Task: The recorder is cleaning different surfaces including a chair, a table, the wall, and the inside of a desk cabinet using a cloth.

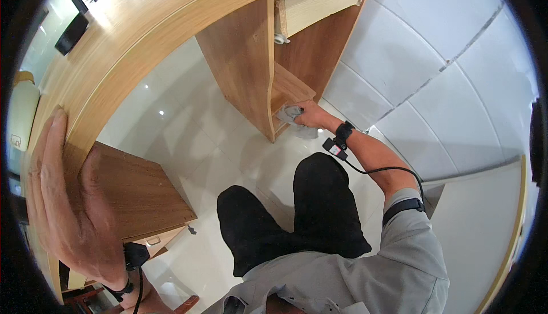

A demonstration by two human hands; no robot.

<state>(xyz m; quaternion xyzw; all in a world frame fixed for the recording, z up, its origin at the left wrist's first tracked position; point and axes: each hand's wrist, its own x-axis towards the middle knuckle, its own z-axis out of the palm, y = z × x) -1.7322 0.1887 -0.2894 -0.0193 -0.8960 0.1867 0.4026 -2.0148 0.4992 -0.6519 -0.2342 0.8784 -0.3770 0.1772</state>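
Observation:
My right hand (pixel 311 115) is closed on a grey cloth (pixel 290 113) at the low front of an open wooden desk compartment (pixel 286 82). The cloth lies against the compartment's lower part, and some of it is hidden by my fingers. At the left, my left hand (pixel 72 198) rests over the front edge of the wooden desktop (pixel 141 35), fingers on top and thumb below the edge, with nothing seen in it. Both wrists wear black bands with small cabled devices.
A cream drawer (pixel 321 8) sits in the upper part of the compartment. A lower wooden cabinet (pixel 141 190) stands at the left, and a tiled wall (pixel 415 74) rises at the right. A pale green bottle (pixel 23 112) and a black object (pixel 72 33) are on the far left.

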